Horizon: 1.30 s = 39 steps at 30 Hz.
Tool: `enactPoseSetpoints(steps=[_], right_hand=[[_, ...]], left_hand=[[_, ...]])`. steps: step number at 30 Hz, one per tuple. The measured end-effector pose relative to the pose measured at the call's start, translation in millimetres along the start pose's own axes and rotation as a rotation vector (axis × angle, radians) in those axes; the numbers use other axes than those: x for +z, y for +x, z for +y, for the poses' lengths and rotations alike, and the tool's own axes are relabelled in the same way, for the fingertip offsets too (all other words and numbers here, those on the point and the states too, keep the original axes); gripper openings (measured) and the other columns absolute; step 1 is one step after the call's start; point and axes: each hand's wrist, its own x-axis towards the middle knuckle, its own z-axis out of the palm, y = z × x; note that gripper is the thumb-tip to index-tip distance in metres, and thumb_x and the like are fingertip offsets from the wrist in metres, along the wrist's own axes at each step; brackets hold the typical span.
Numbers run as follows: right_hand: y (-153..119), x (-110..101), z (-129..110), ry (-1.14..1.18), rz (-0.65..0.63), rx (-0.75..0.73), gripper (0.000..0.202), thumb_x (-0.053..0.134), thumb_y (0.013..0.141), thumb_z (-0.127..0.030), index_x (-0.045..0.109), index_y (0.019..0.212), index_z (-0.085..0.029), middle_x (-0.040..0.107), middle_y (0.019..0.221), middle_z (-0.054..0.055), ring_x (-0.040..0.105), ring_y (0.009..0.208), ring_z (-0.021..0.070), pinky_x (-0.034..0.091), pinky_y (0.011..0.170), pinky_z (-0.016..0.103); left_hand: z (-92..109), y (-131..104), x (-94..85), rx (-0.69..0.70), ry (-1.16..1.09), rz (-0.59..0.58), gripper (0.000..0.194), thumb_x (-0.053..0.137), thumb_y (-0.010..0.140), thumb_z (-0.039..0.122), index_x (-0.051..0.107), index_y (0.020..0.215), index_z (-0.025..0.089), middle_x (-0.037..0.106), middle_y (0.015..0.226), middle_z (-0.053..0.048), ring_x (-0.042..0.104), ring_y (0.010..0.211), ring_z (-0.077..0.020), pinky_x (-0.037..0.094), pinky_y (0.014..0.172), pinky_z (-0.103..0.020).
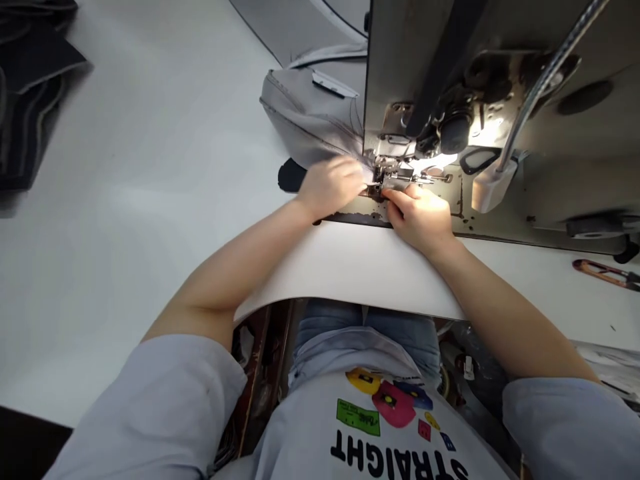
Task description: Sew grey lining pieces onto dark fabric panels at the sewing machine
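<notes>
My left hand, slightly blurred, is closed at the near edge of a grey sewn fabric piece, just left of the presser foot of a sewing machine. The fabric piece has stitched seams and a white strip on top, and it bunches up against the machine head. On the other side of the foot, my right hand rests on the machine bed with thumb and index finger pinched together close to the needle area. Whatever lies between those fingertips is too small to make out.
A lamp on a flexible neck lights the needle area. Orange-handled thread snips lie on the white table at right. Dark fabric pieces are stacked at the far left. The table's curved front edge runs before my lap.
</notes>
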Motion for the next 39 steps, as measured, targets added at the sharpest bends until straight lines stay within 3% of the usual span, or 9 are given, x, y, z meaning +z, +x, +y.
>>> enactPoseSetpoints(steps=[4,8,13,17,20,25,28,35,39], right_hand=[[-6.0,-3.7,-6.0,0.001,-0.044,-0.043,0.040,0.039,0.097,-0.030,0.070,0.120,-0.020,0.067,0.091,0.010,0.056,0.085,0.0223,0.029,0.062,0.031],[-10.9,-6.1,-12.8,0.000,-0.072,-0.070,0.040,0.037,0.097,-0.029,0.071,0.117,-0.022,0.065,0.087,0.010,0.054,0.082,0.0221,0.024,0.059,0.033],[-17.3,-9.6,-14.9,0.005,-0.046,-0.097,0.042,0.035,0.097,-0.025,0.067,0.125,-0.022,0.066,0.089,0.008,0.054,0.080,0.0205,0.025,0.060,0.032],[-25.9,-14.4,-17.0,0.091,-0.104,-0.272,0.046,0.039,0.095,-0.023,0.059,0.136,-0.023,0.069,0.091,0.006,0.055,0.077,0.0184,0.026,0.060,0.031],[-28.1,-15.4,-17.4,0.183,-0.139,-0.342,0.041,0.046,0.089,-0.019,0.070,0.121,-0.027,0.071,0.090,0.004,0.059,0.082,0.0182,0.031,0.064,0.029],[-25.8,-15.3,-16.5,0.196,-0.148,-0.316,0.042,0.044,0.090,-0.019,0.071,0.121,-0.027,0.073,0.093,0.005,0.061,0.084,0.0184,0.035,0.064,0.028],[-26.5,-15.1,-16.4,0.140,-0.140,-0.314,0.045,0.042,0.093,-0.021,0.064,0.132,-0.026,0.072,0.091,0.006,0.062,0.081,0.0186,0.034,0.062,0.029],[-29.5,-14.9,-15.0,0.135,-0.065,-0.376,0.040,0.042,0.092,-0.022,0.069,0.121,-0.023,0.073,0.090,0.006,0.065,0.078,0.0191,0.039,0.060,0.029],[-30.5,-14.9,-14.5,0.127,-0.027,-0.390,0.041,0.041,0.092,-0.024,0.068,0.122,-0.022,0.071,0.083,0.006,0.065,0.073,0.0212,0.040,0.054,0.029]], left_hand=[[-55.3,-1.5,-18.0,-0.150,0.111,0.060,0.067,0.070,0.081,0.055,0.050,0.136,0.023,0.042,0.151,-0.006,0.026,0.141,-0.0338,0.015,0.118,-0.059],[-100.0,13.4,-5.3,-0.286,0.100,0.014,0.073,0.070,0.078,0.065,0.051,0.127,0.015,0.059,0.125,-0.006,0.040,0.121,-0.0268,0.019,0.115,-0.056],[-71.0,14.1,9.2,-0.482,0.137,-0.007,0.056,0.051,0.089,0.067,0.063,0.104,0.014,0.068,0.102,-0.014,0.057,0.105,-0.0316,0.041,0.087,-0.043],[-6.8,-51.5,-25.8,-0.575,0.202,-0.097,0.060,0.044,0.092,0.068,0.066,0.098,0.012,0.069,0.087,-0.015,0.064,0.084,-0.0311,0.044,0.069,-0.040],[19.4,-122.3,-66.2,-0.303,0.050,-0.268,0.053,0.046,0.092,0.062,0.064,0.109,0.016,0.070,0.099,-0.014,0.066,0.089,-0.0295,0.050,0.076,-0.040],[2.4,-211.3,-90.0,-0.255,-0.023,-0.355,0.071,0.061,0.079,0.052,0.048,0.143,0.023,0.037,0.156,-0.012,0.030,0.145,-0.0373,0.034,0.112,-0.053],[-10.3,-224.4,-101.2,-0.392,-0.055,-0.262,0.052,0.044,0.083,0.040,0.061,0.130,0.027,0.063,0.133,-0.003,0.056,0.123,-0.0316,0.048,0.100,-0.049],[-78.6,-194.1,-312.5,-0.654,0.437,0.744,0.051,0.028,0.095,0.053,0.058,0.126,0.027,0.062,0.125,0.005,0.052,0.125,-0.0335,0.041,0.102,-0.049],[-123.9,-227.7,-349.8,-0.990,0.500,0.676,0.063,0.028,0.093,0.053,0.045,0.136,0.009,0.053,0.137,-0.009,0.043,0.134,-0.0382,0.028,0.111,-0.060]])
